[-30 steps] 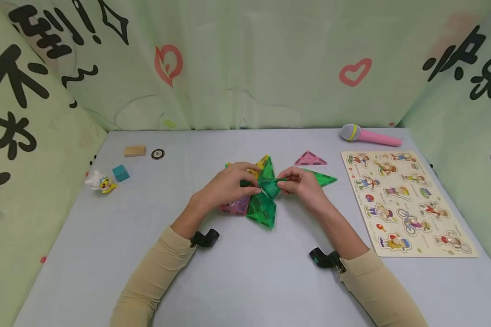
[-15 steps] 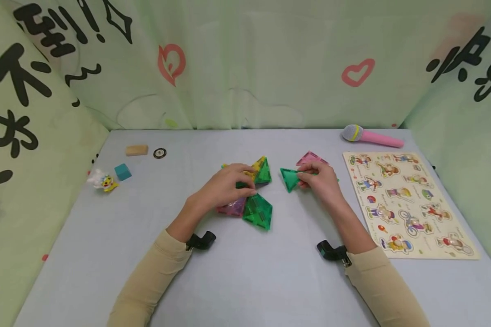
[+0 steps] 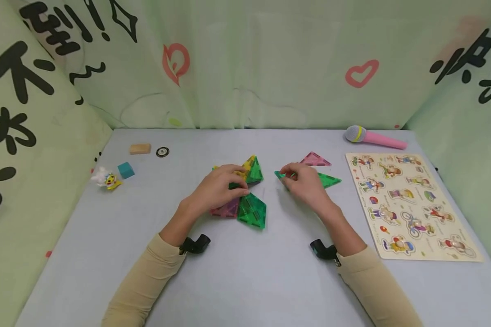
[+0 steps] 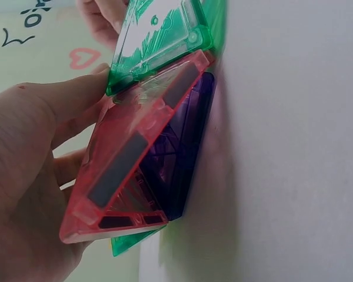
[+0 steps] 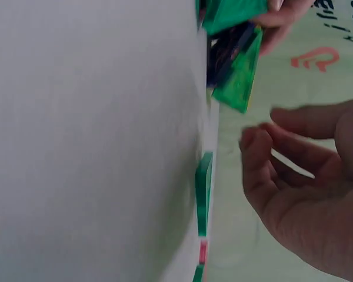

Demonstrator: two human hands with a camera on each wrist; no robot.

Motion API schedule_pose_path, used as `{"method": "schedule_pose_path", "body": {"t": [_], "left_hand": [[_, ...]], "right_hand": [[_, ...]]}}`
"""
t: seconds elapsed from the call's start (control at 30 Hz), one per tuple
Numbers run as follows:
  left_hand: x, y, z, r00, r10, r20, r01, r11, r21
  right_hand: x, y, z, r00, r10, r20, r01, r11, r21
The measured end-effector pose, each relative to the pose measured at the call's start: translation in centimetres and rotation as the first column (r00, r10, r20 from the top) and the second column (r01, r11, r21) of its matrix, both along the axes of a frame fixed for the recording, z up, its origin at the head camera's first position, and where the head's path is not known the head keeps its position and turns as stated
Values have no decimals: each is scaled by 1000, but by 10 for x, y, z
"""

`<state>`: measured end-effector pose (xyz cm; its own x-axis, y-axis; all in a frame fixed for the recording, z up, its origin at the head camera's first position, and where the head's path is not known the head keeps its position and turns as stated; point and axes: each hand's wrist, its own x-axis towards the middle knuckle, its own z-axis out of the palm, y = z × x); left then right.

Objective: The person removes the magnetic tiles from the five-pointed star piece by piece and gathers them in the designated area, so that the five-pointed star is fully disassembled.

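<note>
My left hand grips a cluster of magnetic tiles at the middle of the table. In the left wrist view its thumb presses a pink tile that leans over a purple tile, and a green tile joins them above. My right hand hovers just right of the cluster, over a single green triangle tile lying flat. The right wrist view shows that hand with loosely curled fingers, clear of the flat green tile.
A pink triangle and another green triangle lie behind my right hand. A wooden puzzle board and a pink toy microphone are on the right. A wooden block, black disc, teal cube and small toy figure sit far left.
My right hand pulled a green triangle off the cluster, carried it right, then laid it flat on the table and let go. My left hand stayed on the cluster.
</note>
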<state>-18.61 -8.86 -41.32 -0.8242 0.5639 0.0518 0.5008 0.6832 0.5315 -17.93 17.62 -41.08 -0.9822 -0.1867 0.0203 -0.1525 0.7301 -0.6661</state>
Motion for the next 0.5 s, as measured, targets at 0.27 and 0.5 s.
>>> {"method": "schedule_pose_path", "body": {"t": [0.27, 0.5], "left_hand": [[-2, 3, 0, 999, -28, -38, 28, 1000, 9], [0, 3, 0, 998, -26, -58, 25, 999, -25]], "right_hand": [[18, -28, 2, 879, 292, 376, -253, 956, -151], [28, -37, 2, 869, 272, 413, -194, 956, -221]]}}
